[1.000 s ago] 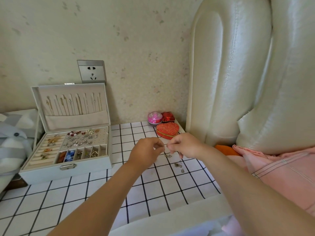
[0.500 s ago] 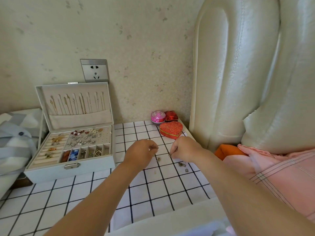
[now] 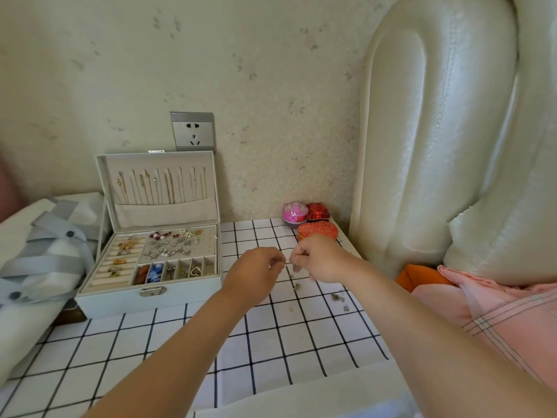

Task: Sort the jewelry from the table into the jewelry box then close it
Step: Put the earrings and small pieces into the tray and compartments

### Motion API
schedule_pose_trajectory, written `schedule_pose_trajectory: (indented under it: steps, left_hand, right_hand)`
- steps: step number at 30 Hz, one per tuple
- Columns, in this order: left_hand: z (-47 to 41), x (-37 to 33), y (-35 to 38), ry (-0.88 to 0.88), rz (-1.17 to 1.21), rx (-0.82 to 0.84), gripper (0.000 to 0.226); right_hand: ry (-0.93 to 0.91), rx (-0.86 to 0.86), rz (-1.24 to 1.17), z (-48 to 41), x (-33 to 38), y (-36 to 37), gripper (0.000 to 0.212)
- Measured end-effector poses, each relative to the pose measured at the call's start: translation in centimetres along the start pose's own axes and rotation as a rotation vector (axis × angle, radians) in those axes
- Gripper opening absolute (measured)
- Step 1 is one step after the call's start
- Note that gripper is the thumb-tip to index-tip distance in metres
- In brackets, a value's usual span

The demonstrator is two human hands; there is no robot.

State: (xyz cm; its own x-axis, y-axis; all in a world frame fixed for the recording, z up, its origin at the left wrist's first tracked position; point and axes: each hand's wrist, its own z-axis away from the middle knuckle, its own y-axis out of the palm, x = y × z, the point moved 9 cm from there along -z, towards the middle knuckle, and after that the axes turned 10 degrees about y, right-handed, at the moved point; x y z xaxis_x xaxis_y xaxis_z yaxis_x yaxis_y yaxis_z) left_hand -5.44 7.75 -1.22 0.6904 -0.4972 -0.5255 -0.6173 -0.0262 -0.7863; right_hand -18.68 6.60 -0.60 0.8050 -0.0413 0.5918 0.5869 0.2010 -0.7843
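An open white jewelry box stands at the left of the checked table, its lid upright with thin chains hanging inside. Its tray holds rings, earrings and small compartments of pieces. My left hand and my right hand meet just above the table, to the right of the box. Both pinch one tiny piece of jewelry between their fingertips; what it is cannot be made out. Several small loose pieces lie on the cloth below and to the right of my hands.
A pink round box, a red box and a red heart-shaped box sit at the back right by the wall. A padded headboard and pink bedding border the right edge. Folded grey-and-white cloth lies left of the box.
My hands dipped toward the table and came back up together. The view shifted slightly, so the box now sits further right in frame.
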Motion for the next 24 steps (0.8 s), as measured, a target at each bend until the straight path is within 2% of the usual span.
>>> schedule_pose_trajectory:
  steps: [5, 8, 14, 17, 24]
  left_hand:
    - [1.4, 0.4, -4.8, 0.07, 0.083, -0.191, 0.014]
    - [2.3, 1.8, -8.1, 0.06, 0.072, -0.258, 0.012]
    - [4.6, 5.8, -13.2, -0.038, 0.043, -0.247, 0.01]
    - [5.6, 7.9, -14.6, -0.067, 0.052, -0.239, 0.012]
    - [6.2, 11.1, -15.6, -0.147, 0.235, -0.187, 0.014]
  right_hand:
    - [-0.08, -0.06, -0.192, 0.0, 5.0, -0.7, 0.013]
    - [-0.092, -0.03, -0.307, 0.0, 7.9, -0.1, 0.015]
    - [-0.153, 0.003, -0.356, -0.8, 13.1, 2.7, 0.008]
    - [-0.184, 0.036, -0.293, -1.1, 15.0, 4.4, 0.014]
    - [-0.221, 0.021, -0.164, -1.9, 16.9, 7.3, 0.014]
